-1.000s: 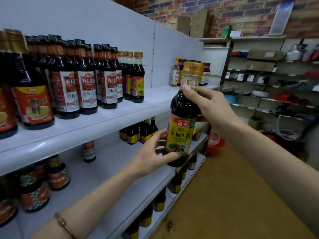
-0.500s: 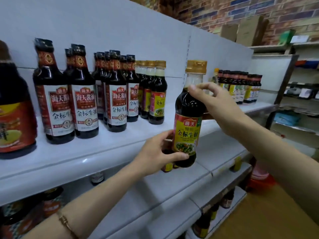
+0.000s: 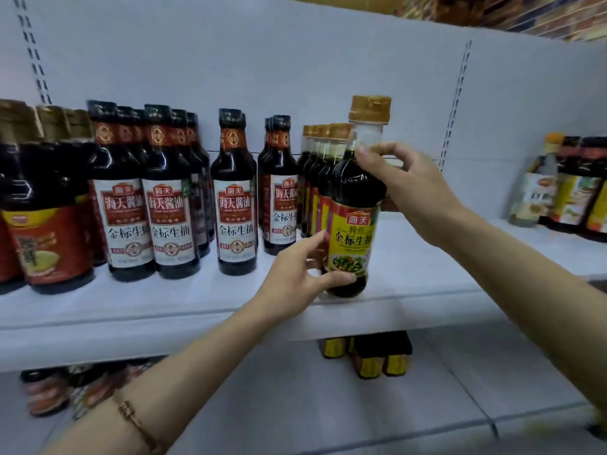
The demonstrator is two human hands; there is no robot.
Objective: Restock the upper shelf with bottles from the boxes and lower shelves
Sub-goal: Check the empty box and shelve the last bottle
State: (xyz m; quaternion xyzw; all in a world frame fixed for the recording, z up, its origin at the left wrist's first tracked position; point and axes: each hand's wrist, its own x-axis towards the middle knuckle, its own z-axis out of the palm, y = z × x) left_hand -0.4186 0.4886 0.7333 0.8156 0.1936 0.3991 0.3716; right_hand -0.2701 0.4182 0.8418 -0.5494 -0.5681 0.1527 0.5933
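Observation:
A dark soy sauce bottle [image 3: 356, 205] with a gold cap and a yellow-and-red label stands upright at the front of the white upper shelf [image 3: 427, 290]. My left hand [image 3: 302, 277] grips its lower part, thumb across the bottom of the label. My right hand [image 3: 404, 188] grips its neck just below the cap. Directly behind it stands a row of matching gold-capped bottles [image 3: 320, 178]. Whether its base rests on the shelf I cannot tell.
Left of it the shelf holds several dark bottles with white-and-red labels [image 3: 233, 205] and bigger red-labelled ones [image 3: 42, 224]. More bottles [image 3: 571, 188] stand at the far right. Under the shelf edge, caps of lower-shelf bottles [image 3: 368, 356] show. Bare shelf lies right of my held bottle.
Both hands have carried the bottle up and forward, from in front of the shelf edge to over the upper shelf in front of the gold-capped row. The view has turned towards the shelf.

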